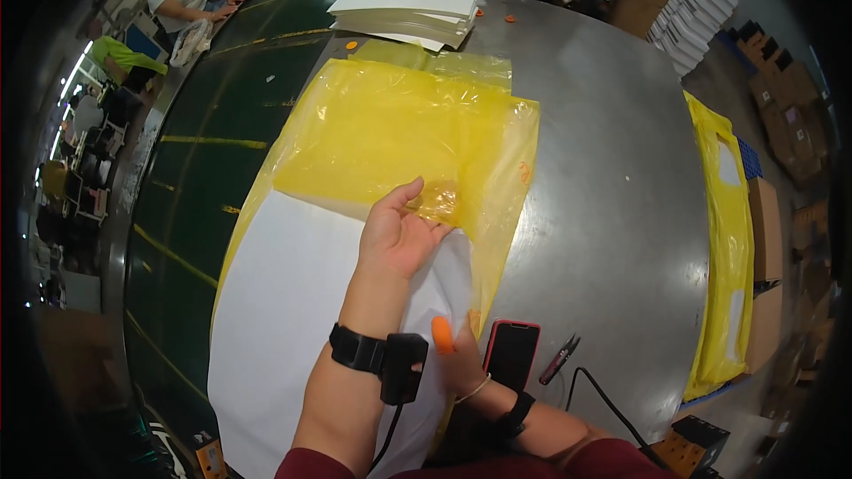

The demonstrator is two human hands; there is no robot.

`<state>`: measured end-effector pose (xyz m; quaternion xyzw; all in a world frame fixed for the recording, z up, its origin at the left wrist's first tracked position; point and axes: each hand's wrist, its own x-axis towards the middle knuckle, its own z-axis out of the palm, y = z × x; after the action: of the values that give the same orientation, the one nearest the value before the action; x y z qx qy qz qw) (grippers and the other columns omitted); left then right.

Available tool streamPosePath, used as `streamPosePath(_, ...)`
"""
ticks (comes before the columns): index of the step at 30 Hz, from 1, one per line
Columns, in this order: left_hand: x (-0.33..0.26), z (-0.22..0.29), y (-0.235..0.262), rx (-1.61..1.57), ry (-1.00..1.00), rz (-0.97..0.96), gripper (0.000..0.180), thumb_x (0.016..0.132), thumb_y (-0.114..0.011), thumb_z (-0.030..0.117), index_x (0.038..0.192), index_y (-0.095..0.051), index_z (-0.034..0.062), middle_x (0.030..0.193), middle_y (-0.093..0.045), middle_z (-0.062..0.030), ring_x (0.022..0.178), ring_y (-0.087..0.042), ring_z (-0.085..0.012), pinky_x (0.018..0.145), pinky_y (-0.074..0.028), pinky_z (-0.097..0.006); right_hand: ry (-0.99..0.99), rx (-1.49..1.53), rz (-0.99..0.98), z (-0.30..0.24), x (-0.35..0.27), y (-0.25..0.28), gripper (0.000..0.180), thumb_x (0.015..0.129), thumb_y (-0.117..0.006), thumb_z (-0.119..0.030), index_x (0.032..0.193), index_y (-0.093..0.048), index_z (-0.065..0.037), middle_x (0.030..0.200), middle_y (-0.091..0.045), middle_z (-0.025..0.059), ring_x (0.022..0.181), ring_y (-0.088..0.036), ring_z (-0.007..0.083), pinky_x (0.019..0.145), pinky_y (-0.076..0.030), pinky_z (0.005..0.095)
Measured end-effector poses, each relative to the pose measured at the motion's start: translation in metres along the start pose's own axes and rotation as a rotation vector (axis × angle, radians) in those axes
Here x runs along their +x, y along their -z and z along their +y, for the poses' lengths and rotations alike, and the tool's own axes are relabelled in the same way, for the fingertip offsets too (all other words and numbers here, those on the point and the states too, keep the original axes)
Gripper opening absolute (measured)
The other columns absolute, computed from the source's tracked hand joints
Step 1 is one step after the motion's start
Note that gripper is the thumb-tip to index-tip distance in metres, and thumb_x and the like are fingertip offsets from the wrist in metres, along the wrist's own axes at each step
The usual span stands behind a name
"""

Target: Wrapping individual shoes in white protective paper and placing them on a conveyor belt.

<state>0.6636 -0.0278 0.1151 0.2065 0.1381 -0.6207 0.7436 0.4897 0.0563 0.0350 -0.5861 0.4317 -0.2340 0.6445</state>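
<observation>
Your workshop, seen from above

You stood at a grey metal table (612,204), dark green floor (204,168) on your left, stacked cardboard boxes (785,106) on your right.

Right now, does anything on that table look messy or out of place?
Mostly tidy. The yellow plastic bag is crumpled where the left hand pinches it, and only half covers the white sheet. Small orange bits lie scattered near the stack of white sheets.

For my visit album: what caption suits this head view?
Left hand lifts yellow plastic bag off white sheet on steel table; right hand presses below.
</observation>
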Motion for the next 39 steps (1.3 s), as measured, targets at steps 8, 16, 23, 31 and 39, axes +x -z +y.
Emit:
streamPosePath(8, -0.015, -0.016, -0.015, -0.018, -0.075, 0.064, 0.033, 0.092, -0.047, 0.011, 0.122, -0.042, -0.0034, 0.126, -0.05, -0.0206, 0.122, -0.047, -0.033, 0.105, -0.035, -0.048, -0.102, -0.129, 0.043, 0.01, 0.018, -0.008, 0.04, 0.089, -0.052, -0.014, 0.119, -0.039, 0.009, 0.108, -0.053, 0.0237, 0.102, -0.051, 0.028, 0.089, -0.039, 0.0387)
streamPosePath(16, -0.015, -0.005, 0.003, -0.008, -0.026, 0.028, 0.024, 0.09, -0.053, 0.01, 0.109, -0.048, -0.0034, 0.116, -0.054, -0.0178, 0.11, -0.054, -0.0306, 0.098, -0.042, -0.044, -0.381, 0.434, 0.136, 0.005, 0.05, -0.003, 0.038, 0.087, -0.052, -0.009, 0.123, -0.045, 0.001, 0.111, -0.056, 0.0162, 0.103, -0.054, 0.0273, 0.092, -0.043, 0.0374)
streamPosePath(23, -0.136, 0.019, 0.059, 0.371, -0.2, 0.193, 0.031, 0.09, -0.055, 0.013, 0.114, -0.051, -0.0059, 0.116, -0.056, -0.0197, 0.112, -0.054, -0.027, 0.1, -0.041, -0.041, -0.577, 0.663, 0.061, 0.021, 0.044, 0.063, 0.035, 0.091, -0.049, -0.017, 0.121, -0.049, 0.001, 0.113, -0.059, 0.0171, 0.101, -0.059, 0.0306, 0.092, -0.047, 0.0463)
streamPosePath(31, -0.52, -0.005, 0.316, 1.143, -1.163, 1.725, 0.032, 0.086, -0.065, 0.021, 0.11, -0.056, 0.0012, 0.092, -0.056, -0.0056, 0.088, -0.053, -0.0125, 0.08, -0.045, -0.026, -0.499, 0.573, -0.142, 0.007, 0.049, 0.071, 0.047, 0.088, -0.053, -0.026, 0.126, -0.047, 0.001, 0.12, -0.056, 0.0154, 0.111, -0.054, 0.0331, 0.099, -0.041, 0.0467)
streamPosePath(39, -0.559, -0.227, 0.361, -0.323, -0.571, 1.389, 0.055, 0.088, -0.053, 0.054, 0.116, -0.054, 0.0078, 0.106, -0.058, -0.0091, 0.094, -0.054, -0.0214, 0.082, -0.043, -0.036, -0.499, 0.468, -0.207, 0.012, 0.065, 0.096, 0.045, 0.089, -0.049, -0.028, 0.125, -0.049, -0.001, 0.121, -0.056, 0.0137, 0.112, -0.053, 0.0317, 0.099, -0.04, 0.0448)
